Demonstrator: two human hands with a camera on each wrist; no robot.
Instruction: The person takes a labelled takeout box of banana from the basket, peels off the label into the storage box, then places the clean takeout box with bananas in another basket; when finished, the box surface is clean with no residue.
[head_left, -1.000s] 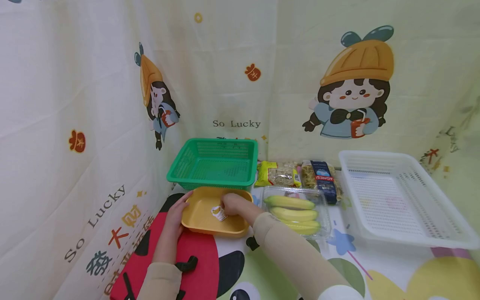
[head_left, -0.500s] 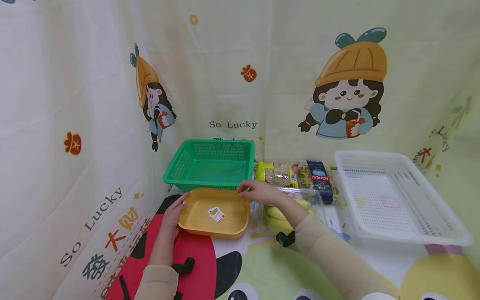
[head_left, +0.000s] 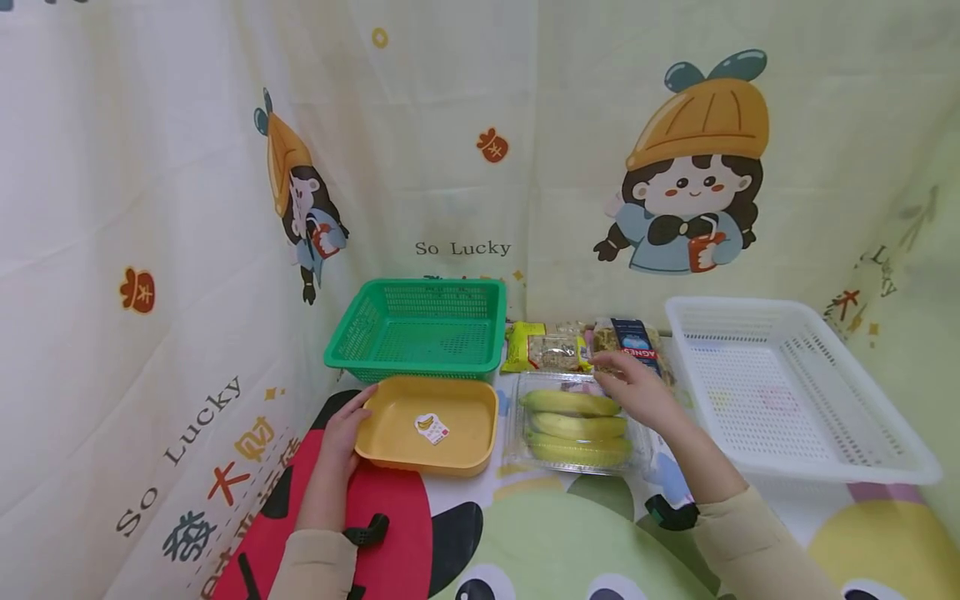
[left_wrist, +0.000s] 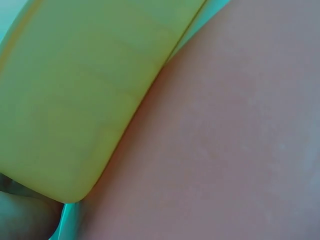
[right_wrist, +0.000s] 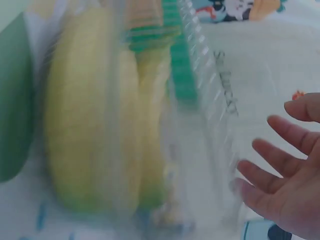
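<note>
My left hand (head_left: pixel 343 432) holds the left side of a yellow plastic tub (head_left: pixel 465 454); in the left wrist view the tub's wall (left_wrist: pixel 85 110) lies against the hand. A small banana-print label (head_left: pixel 431 427) sits on the tub's floor. Above the back right corner of a clear plastic box (head_left: pixel 517 454) reaches my right hand (head_left: pixel 641 392), its fingers spread and holding nothing. Three bananas (head_left: pixel 577 427) are inside that box. The right wrist view shows the fingers (right_wrist: pixel 280 160) near the box's blurred edge; whether they touch it I cannot tell.
A green basket (head_left: pixel 416 367) stands behind the tub. Behind the clear box lie a yellow food packet (head_left: pixel 528 348) and a blue-banded Agnesi packet (head_left: pixel 632 337). At the right is a white basket (head_left: pixel 750 446). A printed cloth (head_left: pixel 465 192) hangs around the back and sides.
My right hand has lifted out of the yellow tub and moved right, over to the clear banana box. The label stays in the tub, and the left hand keeps its hold on the tub's side.
</note>
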